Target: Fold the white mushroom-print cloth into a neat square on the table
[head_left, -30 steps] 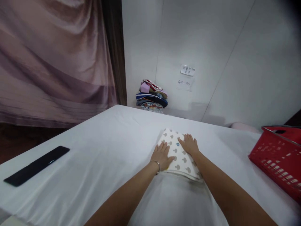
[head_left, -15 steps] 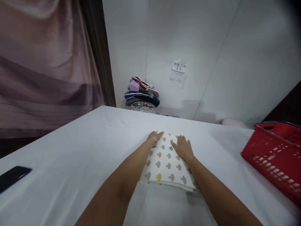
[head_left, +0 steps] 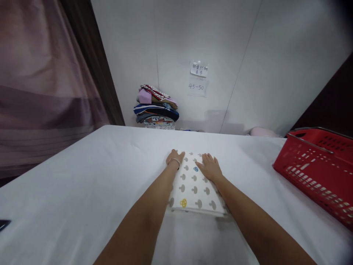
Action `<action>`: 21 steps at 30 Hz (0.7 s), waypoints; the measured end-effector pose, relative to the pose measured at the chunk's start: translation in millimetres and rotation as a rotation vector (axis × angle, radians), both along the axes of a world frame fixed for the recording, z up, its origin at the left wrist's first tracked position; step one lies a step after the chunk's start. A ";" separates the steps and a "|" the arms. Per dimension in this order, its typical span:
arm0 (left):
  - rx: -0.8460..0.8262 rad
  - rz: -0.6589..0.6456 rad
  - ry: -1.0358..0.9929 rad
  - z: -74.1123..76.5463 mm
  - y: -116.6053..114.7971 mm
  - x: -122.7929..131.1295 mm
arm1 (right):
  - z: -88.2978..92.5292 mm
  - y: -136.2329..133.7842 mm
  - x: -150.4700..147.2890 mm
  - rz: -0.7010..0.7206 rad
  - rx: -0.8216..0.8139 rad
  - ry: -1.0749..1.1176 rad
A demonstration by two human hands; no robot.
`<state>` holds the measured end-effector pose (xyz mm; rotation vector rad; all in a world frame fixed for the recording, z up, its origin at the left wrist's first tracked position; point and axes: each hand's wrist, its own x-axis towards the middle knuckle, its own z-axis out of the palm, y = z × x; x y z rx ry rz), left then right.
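Note:
A folded white cloth (head_left: 190,189) printed with grey mushroom shapes, one blue and one yellow, lies flat in front of me on the white-covered table (head_left: 91,184). At its far left corner is my left hand (head_left: 175,157), a bracelet on its wrist. The thumb rests on top there and the fingers curl at the edge, partly hidden. My right hand (head_left: 211,167) lies palm down on the far right part of the cloth, fingers stretched out.
To the right stands a red plastic basket (head_left: 317,169) with a metal handle. A pile of folded fabrics (head_left: 157,108) is beyond the far table edge, against the wall. A dark flat object (head_left: 4,224) is at the left edge. A pinkish curtain (head_left: 41,92) hangs at left.
My view has turned slightly right, so the basket shows more and the dark object less. Both hands stay at the far end of the cloth, the left thumb now further from its fingers.

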<state>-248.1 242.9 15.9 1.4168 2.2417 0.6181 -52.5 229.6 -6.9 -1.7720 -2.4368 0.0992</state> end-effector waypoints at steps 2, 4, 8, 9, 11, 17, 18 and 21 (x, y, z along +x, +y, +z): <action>0.066 -0.025 0.098 4.2 -6.2 3.6 | -0.6 -0.2 -0.3 -0.005 0.003 -0.002; 0.150 -0.175 0.233 4.1 -14.2 7.1 | -1.6 -0.3 -0.5 -0.009 0.024 0.003; 0.112 -0.486 0.326 -8.2 -28.1 10.6 | 1.9 1.0 -2.5 0.004 0.028 0.003; 0.086 -0.493 0.325 -11.5 -29.7 10.8 | 4.5 1.8 -3.2 0.008 0.001 -0.004; 0.063 -0.473 0.334 -15.9 -30.7 11.0 | 10.0 3.5 -3.8 -0.007 -0.062 -0.019; 0.049 -0.475 0.330 -15.5 -29.5 11.1 | 5.2 3.5 9.2 -0.109 -0.089 0.058; 0.045 -0.478 0.327 -14.9 -29.7 11.2 | 2.8 3.1 11.6 -0.100 -0.106 0.072; 0.050 -0.472 0.319 -12.5 -30.0 11.3 | 1.2 3.1 14.2 -0.093 -0.143 0.084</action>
